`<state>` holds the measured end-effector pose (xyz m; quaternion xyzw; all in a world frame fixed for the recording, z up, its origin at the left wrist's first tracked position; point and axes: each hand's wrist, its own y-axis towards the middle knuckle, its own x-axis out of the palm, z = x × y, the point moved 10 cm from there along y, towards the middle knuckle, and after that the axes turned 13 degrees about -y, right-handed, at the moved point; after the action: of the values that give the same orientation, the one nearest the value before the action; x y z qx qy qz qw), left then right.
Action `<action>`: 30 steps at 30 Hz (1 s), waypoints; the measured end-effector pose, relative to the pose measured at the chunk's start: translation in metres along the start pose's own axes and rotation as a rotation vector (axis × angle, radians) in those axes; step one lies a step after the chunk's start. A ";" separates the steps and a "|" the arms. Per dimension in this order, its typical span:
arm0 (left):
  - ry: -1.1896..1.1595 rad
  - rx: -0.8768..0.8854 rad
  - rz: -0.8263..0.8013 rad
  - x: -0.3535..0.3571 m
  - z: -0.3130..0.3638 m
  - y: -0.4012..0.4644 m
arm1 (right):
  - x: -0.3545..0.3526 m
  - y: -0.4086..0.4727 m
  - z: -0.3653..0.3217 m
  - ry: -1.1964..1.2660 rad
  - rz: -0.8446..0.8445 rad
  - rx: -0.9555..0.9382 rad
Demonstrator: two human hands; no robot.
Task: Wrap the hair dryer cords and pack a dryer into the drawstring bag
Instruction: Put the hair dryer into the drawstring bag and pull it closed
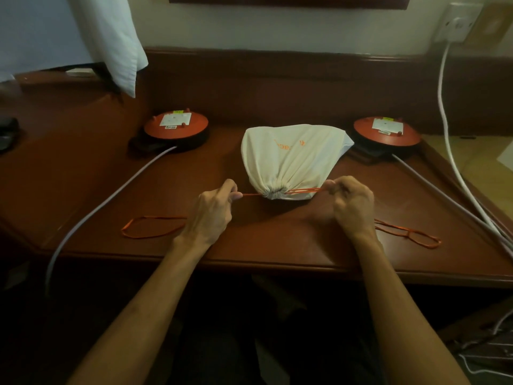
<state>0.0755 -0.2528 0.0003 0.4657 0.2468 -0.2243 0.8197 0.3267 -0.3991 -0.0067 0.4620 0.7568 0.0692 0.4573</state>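
Observation:
A cream drawstring bag (291, 157) with orange lettering lies bulging in the middle of the wooden table (263, 240), its mouth cinched tight and facing me. Whatever is inside is hidden. My left hand (213, 215) pinches the orange drawstring (251, 194) on the left of the mouth. My right hand (351, 207) pinches the drawstring on the right. Both cords run taut from the mouth. Slack loops of orange cord (152, 227) trail on the table behind each hand, the right loop (410, 234) near the edge.
Two round red discs on dark bases stand at the back left (176, 125) and back right (387, 132), each with a pale cable (111, 195) running off the table toward me. A white pillow (111, 37) hangs at upper left. A wall socket (458, 22) feeds a white cable.

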 end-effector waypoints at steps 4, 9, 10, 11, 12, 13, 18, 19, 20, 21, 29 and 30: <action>-0.141 -0.244 -0.065 0.012 -0.025 0.001 | 0.007 0.000 0.014 0.051 -0.090 0.059; -0.410 -0.523 -0.335 0.028 -0.039 0.008 | 0.026 0.001 0.018 -0.031 -0.401 0.043; -0.462 -0.539 -0.370 0.031 -0.033 0.011 | 0.025 0.001 0.010 -0.045 -0.415 0.012; -0.494 -0.548 -0.380 0.035 -0.029 0.014 | 0.024 0.002 0.001 -0.039 -0.417 -0.022; -0.490 -0.544 -0.378 0.037 -0.024 0.017 | 0.025 0.003 -0.008 -0.028 -0.421 -0.048; -0.444 -0.527 -0.375 0.039 -0.022 0.021 | 0.028 0.002 -0.018 -0.014 -0.434 -0.067; -0.334 -0.595 -0.370 0.046 -0.030 0.021 | 0.053 -0.008 -0.040 -0.062 -0.542 -0.051; -0.320 -0.596 -0.364 0.046 -0.031 0.020 | 0.054 -0.009 -0.041 -0.056 -0.534 -0.060; -0.289 -0.581 -0.341 0.042 -0.032 0.021 | 0.055 -0.010 -0.041 -0.052 -0.525 -0.068; -0.264 -0.559 -0.310 0.039 -0.032 0.023 | 0.054 -0.010 -0.041 -0.048 -0.514 -0.069; -0.387 -0.590 -0.084 0.032 -0.044 0.007 | 0.054 -0.013 -0.027 0.167 -0.418 0.027; -0.406 -0.596 -0.040 0.031 -0.045 0.003 | 0.054 -0.015 -0.026 0.178 -0.402 0.030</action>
<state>0.0925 -0.2166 -0.0365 0.1471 0.1425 -0.2464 0.9473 0.2893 -0.3575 -0.0337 0.3006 0.8719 0.0059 0.3865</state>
